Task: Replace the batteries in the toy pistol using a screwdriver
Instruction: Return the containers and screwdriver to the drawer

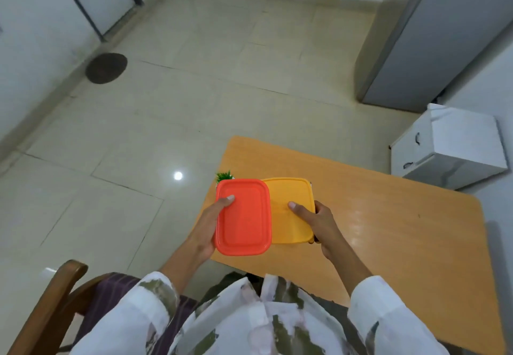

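1. We're looking down at a wooden desk point(388, 215) and two lidded boxes held side by side over its left edge.
2. Our left hand point(206, 227) grips the red box point(243, 217) along its left side, thumb pressed flat on the lid, the other fingers hidden underneath.
3. Our right hand point(319, 222) holds the yellow box point(288, 210) at its right side, thumb lying on the lid, fingers wrapped around the edge.
4. The red box overlaps the yellow one's left edge, the two touching.
5. A bit of green plastic foliage point(224, 176) peeks out just behind the red box's far left corner.
6. The toy pistol, screwdriver and batteries are not visible to us; whether they sit inside the boxes we cannot tell.
7. A wooden chair point(52, 299) stands at the near left, off the desk, and a white cabinet point(449, 146) beyond the desk's far right corner.
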